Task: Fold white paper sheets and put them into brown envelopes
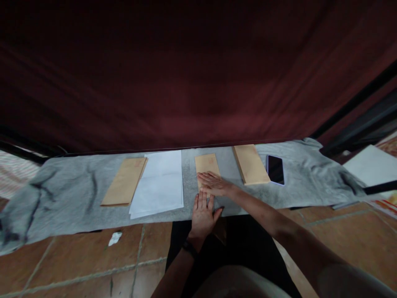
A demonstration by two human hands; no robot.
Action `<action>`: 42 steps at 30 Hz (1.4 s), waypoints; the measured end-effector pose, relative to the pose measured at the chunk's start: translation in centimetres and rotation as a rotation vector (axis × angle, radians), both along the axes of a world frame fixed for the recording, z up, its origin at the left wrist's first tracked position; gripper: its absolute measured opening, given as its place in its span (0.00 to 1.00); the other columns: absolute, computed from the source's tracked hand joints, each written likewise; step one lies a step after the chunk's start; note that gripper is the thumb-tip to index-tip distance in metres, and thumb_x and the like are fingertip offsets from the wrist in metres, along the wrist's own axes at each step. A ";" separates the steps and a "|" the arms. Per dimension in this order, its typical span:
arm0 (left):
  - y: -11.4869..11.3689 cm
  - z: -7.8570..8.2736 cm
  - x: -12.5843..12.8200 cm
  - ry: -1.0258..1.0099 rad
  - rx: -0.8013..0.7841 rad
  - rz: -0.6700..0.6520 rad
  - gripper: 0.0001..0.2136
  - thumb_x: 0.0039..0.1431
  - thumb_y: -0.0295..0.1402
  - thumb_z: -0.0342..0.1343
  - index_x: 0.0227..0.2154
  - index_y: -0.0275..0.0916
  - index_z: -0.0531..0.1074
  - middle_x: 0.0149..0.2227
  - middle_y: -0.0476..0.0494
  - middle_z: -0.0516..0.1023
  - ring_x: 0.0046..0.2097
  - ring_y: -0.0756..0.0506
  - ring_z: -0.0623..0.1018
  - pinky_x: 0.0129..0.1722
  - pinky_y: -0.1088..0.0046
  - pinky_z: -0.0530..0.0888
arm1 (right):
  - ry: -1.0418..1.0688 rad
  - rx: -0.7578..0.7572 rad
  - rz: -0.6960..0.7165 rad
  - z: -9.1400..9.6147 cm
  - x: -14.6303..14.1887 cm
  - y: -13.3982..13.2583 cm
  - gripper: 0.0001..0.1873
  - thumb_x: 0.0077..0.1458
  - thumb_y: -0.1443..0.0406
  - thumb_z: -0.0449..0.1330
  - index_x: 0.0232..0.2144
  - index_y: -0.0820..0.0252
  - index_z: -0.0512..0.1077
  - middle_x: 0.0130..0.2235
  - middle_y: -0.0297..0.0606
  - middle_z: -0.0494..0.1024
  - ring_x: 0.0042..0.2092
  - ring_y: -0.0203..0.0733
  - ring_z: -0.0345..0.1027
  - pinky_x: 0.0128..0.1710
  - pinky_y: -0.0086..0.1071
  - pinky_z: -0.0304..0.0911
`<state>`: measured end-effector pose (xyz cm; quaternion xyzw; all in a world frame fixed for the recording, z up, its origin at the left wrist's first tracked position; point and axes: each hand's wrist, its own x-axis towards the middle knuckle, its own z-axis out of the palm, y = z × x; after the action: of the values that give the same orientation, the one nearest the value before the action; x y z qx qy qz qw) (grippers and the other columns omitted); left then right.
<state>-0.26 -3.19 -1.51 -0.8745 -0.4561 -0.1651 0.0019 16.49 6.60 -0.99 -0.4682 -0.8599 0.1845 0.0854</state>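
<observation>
A brown envelope [207, 164] lies in the middle of a grey cloth [68, 194] spread over a low surface. My right hand [214, 184] lies flat across the envelope's near end, fingers stretched out and pointing left. My left hand [203, 213] rests flat on the cloth just below it, fingers together and pointing away from me, at the near edge. Neither hand grips anything.
A stack of white paper [159, 184] and a pile of brown envelopes [125, 182] lie to the left. Another envelope stack [250, 164] and a dark phone [275, 169] lie to the right. A dark red curtain [186, 70] hangs behind; tiled floor [77, 260] is below.
</observation>
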 end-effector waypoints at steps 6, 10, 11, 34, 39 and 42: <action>-0.1 -0.4 0.0 -0.007 0.009 -0.001 0.27 0.64 0.47 0.54 0.59 0.32 0.69 0.65 0.28 0.66 0.68 0.33 0.63 0.67 0.50 0.60 | 0.009 -0.018 -0.061 0.6 -0.8 -3.1 0.32 0.71 0.52 0.45 0.70 0.59 0.53 0.71 0.42 0.52 0.72 0.41 0.43 0.71 0.41 0.42; -0.2 -0.5 -0.1 0.005 0.013 -0.003 0.29 0.63 0.42 0.55 0.62 0.27 0.65 0.67 0.25 0.61 0.70 0.34 0.59 0.67 0.50 0.60 | 0.008 0.009 -0.147 0.9 -1.3 -5.9 0.33 0.71 0.51 0.40 0.69 0.65 0.54 0.71 0.45 0.54 0.72 0.42 0.44 0.71 0.41 0.44; -0.2 -0.6 -0.1 0.004 0.016 -0.006 0.30 0.63 0.41 0.55 0.63 0.26 0.63 0.68 0.25 0.59 0.70 0.34 0.57 0.67 0.50 0.60 | 0.012 0.040 -0.173 0.8 -1.4 -6.9 0.34 0.71 0.51 0.41 0.69 0.65 0.53 0.71 0.46 0.54 0.72 0.43 0.44 0.71 0.42 0.45; -0.8 -0.5 -0.6 -0.005 0.043 0.051 0.36 0.68 0.45 0.49 0.69 0.25 0.48 0.68 0.24 0.57 0.71 0.34 0.56 0.68 0.51 0.60 | 0.006 0.311 -0.465 -0.5 0.9 -14.6 0.30 0.70 0.58 0.48 0.69 0.60 0.54 0.69 0.44 0.59 0.69 0.49 0.55 0.69 0.51 0.49; -1.1 -0.1 -1.2 -0.008 0.038 0.080 0.35 0.69 0.44 0.48 0.69 0.25 0.49 0.68 0.24 0.59 0.70 0.33 0.57 0.67 0.49 0.60 | 0.009 0.319 -0.476 -0.4 1.2 -14.7 0.29 0.70 0.59 0.47 0.70 0.59 0.53 0.69 0.45 0.60 0.68 0.50 0.55 0.69 0.52 0.49; -1.3 0.3 -0.7 -0.035 0.046 0.087 0.32 0.70 0.40 0.45 0.70 0.29 0.46 0.69 0.28 0.58 0.71 0.35 0.57 0.67 0.48 0.60 | 0.009 0.318 -0.479 -0.4 1.2 -14.7 0.29 0.70 0.59 0.47 0.70 0.59 0.53 0.68 0.45 0.60 0.68 0.50 0.56 0.69 0.52 0.49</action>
<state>-0.97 -4.48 -1.19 -0.8505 -0.4897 -0.1907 0.0213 17.66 -8.10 -1.39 -0.6379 -0.7426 0.0240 0.2029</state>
